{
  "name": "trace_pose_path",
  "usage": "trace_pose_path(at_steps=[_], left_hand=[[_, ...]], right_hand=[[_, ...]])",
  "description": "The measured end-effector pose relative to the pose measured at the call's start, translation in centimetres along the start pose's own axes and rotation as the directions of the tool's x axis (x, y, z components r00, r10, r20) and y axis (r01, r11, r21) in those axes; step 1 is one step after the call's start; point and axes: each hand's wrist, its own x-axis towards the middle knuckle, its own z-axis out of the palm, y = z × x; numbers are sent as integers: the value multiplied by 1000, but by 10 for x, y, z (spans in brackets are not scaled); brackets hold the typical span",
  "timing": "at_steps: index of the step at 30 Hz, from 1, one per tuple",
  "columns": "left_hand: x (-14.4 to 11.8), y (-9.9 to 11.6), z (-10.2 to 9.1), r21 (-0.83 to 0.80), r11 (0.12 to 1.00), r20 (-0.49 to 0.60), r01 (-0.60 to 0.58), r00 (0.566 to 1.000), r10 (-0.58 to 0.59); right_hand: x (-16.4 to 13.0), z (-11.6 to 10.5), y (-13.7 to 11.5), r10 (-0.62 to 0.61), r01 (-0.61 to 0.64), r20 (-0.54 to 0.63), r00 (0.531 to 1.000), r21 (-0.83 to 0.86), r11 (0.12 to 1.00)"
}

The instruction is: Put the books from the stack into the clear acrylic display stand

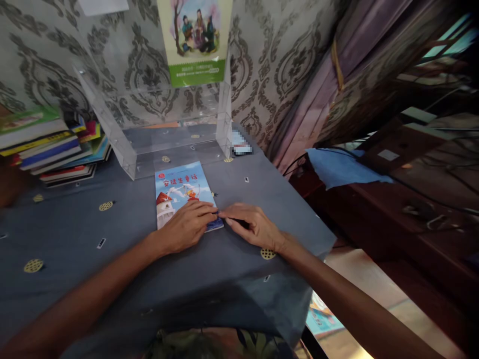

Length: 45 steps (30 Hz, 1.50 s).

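Observation:
A thin picture book (187, 177) with a light blue cover and red Chinese title lies closed on the dark grey tablecloth. My left hand (189, 222) rests flat on the lower part of its cover, fingers stretched toward the right edge and covering some of the picture. At that right edge, my right hand (252, 224) has thumb and fingertips drawn close together in a pinch on the book's side. The fingertips of both hands nearly meet there. Whether the pinch takes the cover alone or several pages cannot be made out.
Behind the book stands a clear acrylic stand (125, 149), with a green-bottomed booklet (196, 72) above. Stacked books (56, 144) are at the left, near a blurred dark shape. A pixelated item (241, 143) lies behind; a blue cloth (340, 167) hangs over dark furniture at right.

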Motion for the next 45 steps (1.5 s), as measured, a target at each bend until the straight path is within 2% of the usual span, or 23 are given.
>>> trace_pose_path(at_steps=[8, 12, 17, 20, 27, 32, 35, 41, 45], left_hand=[[1, 1, 1, 25, 999, -28, -28, 999, 29], [0, 2, -4, 75, 993, 11, -90, 996, 89], [-2, 3, -7, 117, 988, 73, -98, 993, 90], [-2, 4, -5, 154, 981, 72, -115, 992, 105], [-1, 13, 8, 295, 954, -13, -51, 998, 58], [-1, 23, 12, 392, 920, -28, 21, 1000, -11], [-1, 27, 9, 371, 927, -25, 60, 998, -54], [-1, 26, -3, 210, 959, -60, 191, 981, -183], [-7, 26, 4, 161, 973, -101, 163, 984, -148]], right_hand=[[0, 0, -2, -20, 20, 8, 1000, -10, 1000], [0, 0, -1, -15, 15, 8, 1000, -8, 1000], [0, 0, 0, -22, 22, 25, 999, -16, 1000], [1, -1, -1, -25, 25, 9, 1000, -3, 1000], [3, 0, 2, -28, 29, -22, 999, 32, 999], [3, 2, 5, -3, 3, -25, 1000, -26, 1000], [4, 4, 6, 26, -28, -35, 999, -66, 997], [3, 6, 7, 91, -99, -66, 994, -124, 987], [3, 7, 8, 111, -120, -65, 992, -145, 982]])
